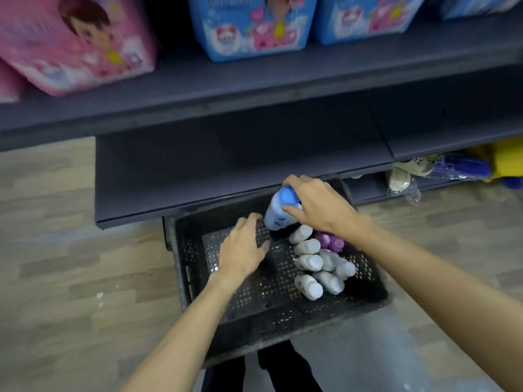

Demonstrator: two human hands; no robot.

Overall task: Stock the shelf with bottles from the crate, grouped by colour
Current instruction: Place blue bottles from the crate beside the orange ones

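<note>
A black plastic crate (192,281) stands on the floor below the dark shelf (226,165). My right hand (317,205) grips a pale blue bottle with a blue cap (278,212) near its top, held tilted above the crate's far edge. My left hand (243,247) hovers over the crate's left half with fingers spread and holds nothing. Several white bottles (311,261) lie in the crate's right half. Purple bottles (329,241) lie beside them, partly hidden under my right wrist.
The upper shelf (254,80) carries a pink package (76,43) at the left and blue packages (252,24) in the middle and right. Blue, yellow and bagged items (441,168) sit on the lowest shelf at the right. Wood-pattern floor (56,250) surrounds the crate.
</note>
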